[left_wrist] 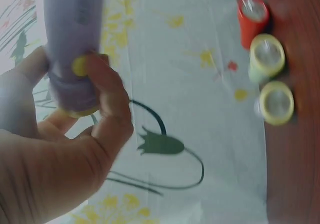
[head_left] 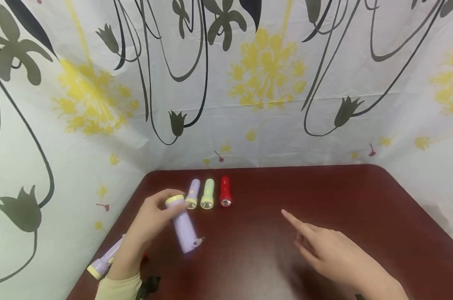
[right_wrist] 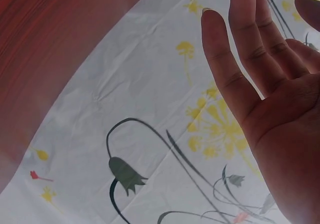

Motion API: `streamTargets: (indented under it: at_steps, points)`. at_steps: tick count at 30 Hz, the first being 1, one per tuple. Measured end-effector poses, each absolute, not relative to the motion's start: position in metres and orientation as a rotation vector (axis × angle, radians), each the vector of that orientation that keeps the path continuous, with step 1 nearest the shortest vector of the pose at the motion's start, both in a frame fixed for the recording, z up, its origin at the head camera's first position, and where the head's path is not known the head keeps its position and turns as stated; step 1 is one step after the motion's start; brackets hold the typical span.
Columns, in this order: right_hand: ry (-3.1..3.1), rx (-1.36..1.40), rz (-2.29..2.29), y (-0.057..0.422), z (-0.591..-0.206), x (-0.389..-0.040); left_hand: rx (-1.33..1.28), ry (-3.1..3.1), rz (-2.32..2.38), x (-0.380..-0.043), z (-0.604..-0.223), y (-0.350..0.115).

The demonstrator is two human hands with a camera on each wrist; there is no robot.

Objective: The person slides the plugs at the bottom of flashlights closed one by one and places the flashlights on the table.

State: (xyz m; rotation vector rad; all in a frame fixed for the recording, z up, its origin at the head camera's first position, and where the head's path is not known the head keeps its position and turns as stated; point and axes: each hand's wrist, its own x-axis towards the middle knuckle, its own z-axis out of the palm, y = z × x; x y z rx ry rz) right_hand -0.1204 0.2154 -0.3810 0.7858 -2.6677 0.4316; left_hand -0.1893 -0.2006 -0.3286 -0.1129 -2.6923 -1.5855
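My left hand [head_left: 151,218] grips a lavender flashlight [head_left: 184,229] near its yellow-rimmed head, with the tail pointing down and toward the right. In the left wrist view the thumb lies beside a yellow button [left_wrist: 80,66] on the flashlight's body. Just past that hand, a row stands at the back of the table: a smaller lavender flashlight [head_left: 193,193], a pale green flashlight [head_left: 208,193] and a red flashlight [head_left: 225,191], lenses toward me. My right hand [head_left: 327,252] hovers over the right side of the table, fingers extended, holding nothing.
Another lavender flashlight [head_left: 103,262] lies at the table's left edge, partly behind my left forearm. A bit of red shows beside that wrist. The dark red-brown table [head_left: 324,187] meets a patterned white cloth [head_left: 219,83] at the back and sides.
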Motion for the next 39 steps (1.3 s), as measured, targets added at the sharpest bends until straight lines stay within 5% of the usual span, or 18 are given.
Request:
streamTargets:
  at_steps: [21, 33, 39]
  points:
    - [-2.36, 1.088, 0.433, 0.164, -0.355, -0.106, -0.104, -2.479, -2.363, -0.177, -0.364, -0.125]
    - [-2.197, 1.121, 0.472, 0.161, -0.357, -0.119, -0.231, -2.631, -2.286, -0.167, -0.376, -0.092]
    - [-2.138, 1.072, 0.494, 0.163, -0.364, -0.124, -0.525, -2.661, -2.062, -0.164, -0.38, -0.09]
